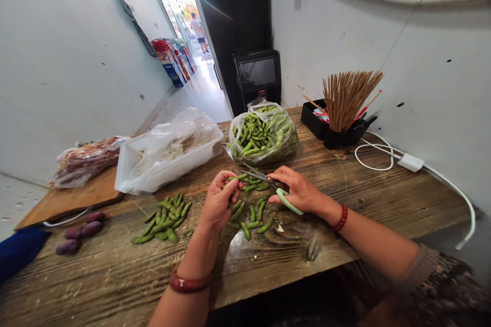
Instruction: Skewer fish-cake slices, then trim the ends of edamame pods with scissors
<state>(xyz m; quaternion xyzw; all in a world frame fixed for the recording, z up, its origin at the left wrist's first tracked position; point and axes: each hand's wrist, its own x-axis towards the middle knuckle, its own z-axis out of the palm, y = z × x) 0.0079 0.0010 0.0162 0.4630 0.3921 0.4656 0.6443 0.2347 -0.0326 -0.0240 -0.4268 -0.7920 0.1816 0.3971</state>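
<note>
Left hand (219,203): I see its fingers pinching one green pod (241,177).
Right hand (299,189): its fingers are wrapped around the scissors (262,177); the blades stand parted, near the held pod.
Loose pods (252,213): they lie on the desk (153,278), between the two hands.
Pod pile (169,217): on the desk, to the left of my left hand.
Clear bag (264,135): filled with pods, just beyond the scissors.
Farther things: white tray (132,184) left of the bag, brown sticks (347,104) to the right.

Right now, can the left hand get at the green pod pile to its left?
Probably yes: the pod pile lies on the tabletop beside the left hand, with nothing visible between them, though that hand already pinches a pod.
</note>
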